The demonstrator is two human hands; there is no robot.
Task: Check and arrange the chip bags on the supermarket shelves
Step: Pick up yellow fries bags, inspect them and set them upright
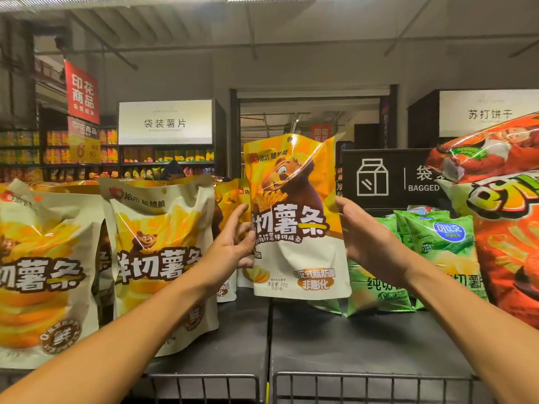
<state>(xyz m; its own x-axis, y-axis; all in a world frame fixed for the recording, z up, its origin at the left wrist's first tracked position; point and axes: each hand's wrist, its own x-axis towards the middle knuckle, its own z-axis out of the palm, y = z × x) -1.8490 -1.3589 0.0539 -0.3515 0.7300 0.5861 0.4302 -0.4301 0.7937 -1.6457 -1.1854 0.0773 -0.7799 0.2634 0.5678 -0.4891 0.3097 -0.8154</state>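
I hold an orange-and-white chip bag with a brown bear [297,223] upright above the dark shelf [350,339]. My left hand [233,246] grips its left edge, thumb on the front. My right hand [361,234] grips its right edge from behind. Two bigger bags of the same brand stand to the left, one [163,258] near the middle and another [43,272] at the far left. More small bags of the brand [227,199] stand behind my left hand, partly hidden.
Green chip bags [437,246] lean on the shelf at the right, beside large red-orange bags [507,228]. A wire rail [364,386] runs along the shelf's front edge. A black sign [388,179] stands behind. Further shelves and hanging signs fill the background.
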